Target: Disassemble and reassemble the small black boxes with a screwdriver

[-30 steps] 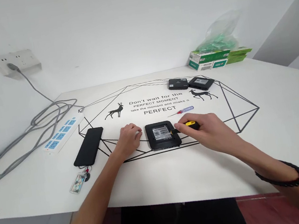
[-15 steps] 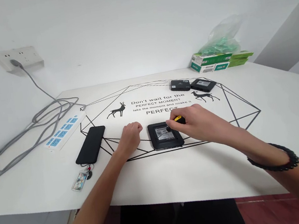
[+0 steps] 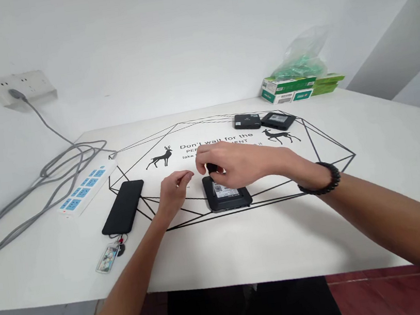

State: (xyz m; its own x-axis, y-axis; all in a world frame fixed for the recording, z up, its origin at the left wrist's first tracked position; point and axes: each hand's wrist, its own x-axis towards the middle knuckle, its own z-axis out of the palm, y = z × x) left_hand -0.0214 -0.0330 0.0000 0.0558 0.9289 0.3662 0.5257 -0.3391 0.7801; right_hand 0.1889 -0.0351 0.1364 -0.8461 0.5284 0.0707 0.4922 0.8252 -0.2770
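Note:
A flat black box (image 3: pixel 229 202), probably an electronic device, lies on the table with a white label on its upper face. Over its far left part, my right hand (image 3: pixel 230 162) is closed around a screwdriver (image 3: pixel 212 167), whose dark handle shows between the fingers. The hand covers the box's far edge and part of the label. Just left of the box, my left hand (image 3: pixel 174 189) rests near the tabletop with thumb and forefinger pinched together. Whatever those fingers hold, if anything, is too small to make out.
Two similar black boxes, one plain (image 3: pixel 247 121) and one labelled (image 3: pixel 279 120), lie farther back. Green-and-white cartons (image 3: pixel 289 87) with a plastic bag (image 3: pixel 301 58) stand by the wall. Left are a phone (image 3: pixel 123 207) with a key tag (image 3: pixel 107 258), a power strip (image 3: pixel 88 187) and grey cable (image 3: pixel 51 169).
My right hand has moved left with the screwdriver, from the box's right side to its far left part, and the tool is now more upright. My left thumb and forefinger have turned into clearer view.

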